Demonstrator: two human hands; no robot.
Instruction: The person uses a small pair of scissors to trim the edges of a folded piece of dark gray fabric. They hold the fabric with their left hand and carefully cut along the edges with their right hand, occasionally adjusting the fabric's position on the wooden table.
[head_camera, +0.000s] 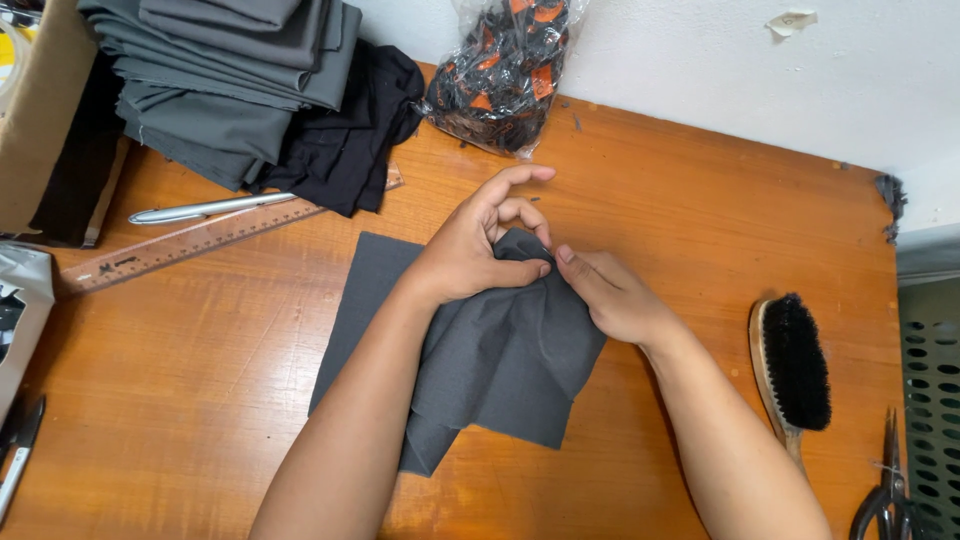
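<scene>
Grey cloth (500, 350) is pinched by left hand (480, 250) and right hand (610, 295); plastic bag (505, 70) holds orange-black pieces.

A cloth piece (480, 350) lies mid-tabletop (200, 380), with both hands meeting on its far edge. Behind it to the left sit a ruler (200, 243), a pen (205, 208) and a fabric stack (230, 80); a plastic bag (505, 70) stands behind. A brush (792, 365) and scissors (885, 495) lie to the right.

Left hand (470, 250) and right hand (615, 295) pinch grey cloth (500, 370).
</scene>
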